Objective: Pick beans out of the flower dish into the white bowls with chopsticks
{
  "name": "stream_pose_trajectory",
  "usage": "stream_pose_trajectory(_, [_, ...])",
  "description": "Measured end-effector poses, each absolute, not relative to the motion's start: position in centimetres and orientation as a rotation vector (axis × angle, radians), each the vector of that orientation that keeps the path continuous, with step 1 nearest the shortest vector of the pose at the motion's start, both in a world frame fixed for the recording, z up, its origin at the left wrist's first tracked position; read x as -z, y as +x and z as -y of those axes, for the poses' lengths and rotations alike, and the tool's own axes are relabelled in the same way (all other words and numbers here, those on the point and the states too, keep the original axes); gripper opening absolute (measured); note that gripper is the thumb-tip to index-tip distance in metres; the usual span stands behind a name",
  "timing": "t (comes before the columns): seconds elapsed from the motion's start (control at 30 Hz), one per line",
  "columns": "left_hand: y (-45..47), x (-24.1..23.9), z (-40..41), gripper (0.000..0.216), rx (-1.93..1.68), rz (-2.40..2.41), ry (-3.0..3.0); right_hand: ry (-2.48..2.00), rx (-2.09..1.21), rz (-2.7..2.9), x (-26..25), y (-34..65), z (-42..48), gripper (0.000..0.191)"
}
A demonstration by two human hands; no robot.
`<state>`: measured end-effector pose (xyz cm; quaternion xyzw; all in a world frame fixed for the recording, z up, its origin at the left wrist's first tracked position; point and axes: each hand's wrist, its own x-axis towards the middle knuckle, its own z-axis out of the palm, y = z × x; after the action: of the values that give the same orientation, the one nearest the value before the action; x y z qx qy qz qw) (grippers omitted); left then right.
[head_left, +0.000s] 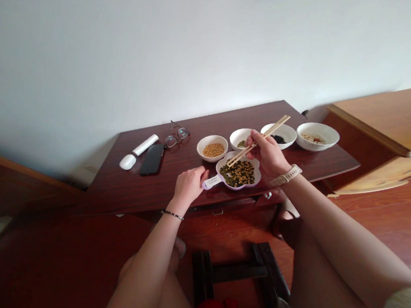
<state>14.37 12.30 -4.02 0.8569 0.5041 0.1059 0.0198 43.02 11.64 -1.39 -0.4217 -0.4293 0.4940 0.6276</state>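
Note:
A lilac flower-shaped dish (226, 183) full of mixed green, black and yellow beans sits at the near edge of a dark wooden table (131, 186). My left hand (189, 184) is curled around the dish's handle, which carries a white label. My right hand (269, 154), with a pale watch at the wrist, grips a pair of wooden chopsticks (259, 140). Their tips point down and left over the far rim of the dish. Whether a bean is pinched in the tips is too small to tell.
Behind the dish stands a row of white bowls: yellow beans (212, 147), green beans (241, 138), black beans (281, 135), pale bits (317, 135). Glasses (176, 135), a black phone (152, 159), a white mouse (127, 161) and a white tube (146, 144) lie left. A wooden cabinet (386, 130) stands right, a stool (236, 273) below.

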Motion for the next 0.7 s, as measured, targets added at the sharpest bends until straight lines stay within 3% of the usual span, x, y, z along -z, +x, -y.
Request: stream_pose_trajectory(0.7, [14.2, 3.9, -12.1, 0.039, -0.33, -1.545, 2.645, -1.026, -1.057, 0.872, 1.9, 42.8, -13.2, 0.055])
